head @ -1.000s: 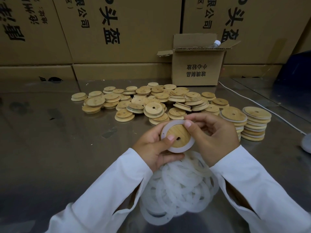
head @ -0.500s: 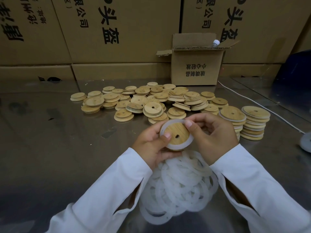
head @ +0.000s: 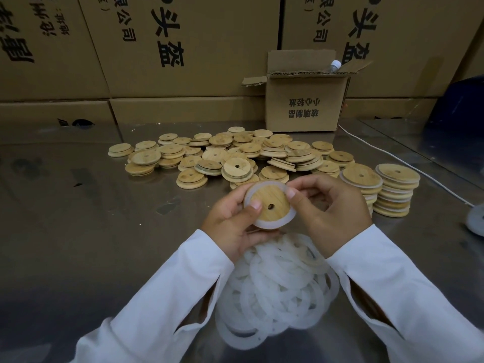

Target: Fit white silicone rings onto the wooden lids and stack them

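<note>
A round wooden lid (head: 272,200) with a centre hole and a white silicone ring (head: 271,226) around its rim is held above the table. My left hand (head: 233,226) grips its left and lower edge, thumb on the wood. My right hand (head: 332,213) pinches the ring at the lid's upper right. Below my hands lies a pile of loose white rings (head: 277,292). Many bare wooden lids (head: 214,155) are scattered behind. Two stacks of ringed lids (head: 392,189) stand at the right.
A small open cardboard box (head: 306,100) stands at the back on the metal table (head: 78,244), with a bottle cap (head: 335,65) showing inside. Large cartons (head: 157,48) form a wall behind. A white cable (head: 408,163) runs along the right.
The lid has stayed between both hands. My left thumb has slid a little along the lid's face and the ring sits more evenly around the rim.
</note>
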The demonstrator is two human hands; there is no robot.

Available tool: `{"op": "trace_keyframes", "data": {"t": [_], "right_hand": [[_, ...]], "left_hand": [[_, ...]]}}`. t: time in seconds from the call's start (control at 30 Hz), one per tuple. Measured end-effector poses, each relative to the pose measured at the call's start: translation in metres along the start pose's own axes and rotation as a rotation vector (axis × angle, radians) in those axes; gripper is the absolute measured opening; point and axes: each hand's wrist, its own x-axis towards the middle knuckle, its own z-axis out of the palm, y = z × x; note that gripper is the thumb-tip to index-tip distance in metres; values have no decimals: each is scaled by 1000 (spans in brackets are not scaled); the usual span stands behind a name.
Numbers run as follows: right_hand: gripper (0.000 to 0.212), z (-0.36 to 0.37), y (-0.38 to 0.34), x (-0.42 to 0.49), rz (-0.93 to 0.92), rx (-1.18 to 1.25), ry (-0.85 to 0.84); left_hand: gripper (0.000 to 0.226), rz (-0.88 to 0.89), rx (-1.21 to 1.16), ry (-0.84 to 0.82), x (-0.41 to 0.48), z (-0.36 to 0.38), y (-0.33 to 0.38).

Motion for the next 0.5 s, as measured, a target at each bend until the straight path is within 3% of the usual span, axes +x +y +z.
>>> {"op": "trace_keyframes", "data": {"t": [0.27,0.5], "right_hand": [[10,7,2,-3,47,-17,79],[11,8,4,-4,63,-34,4]], "left_hand": [[36,-14,-186,58,3,0,-2],[19,41,29,169,5,-6,-11]]}}
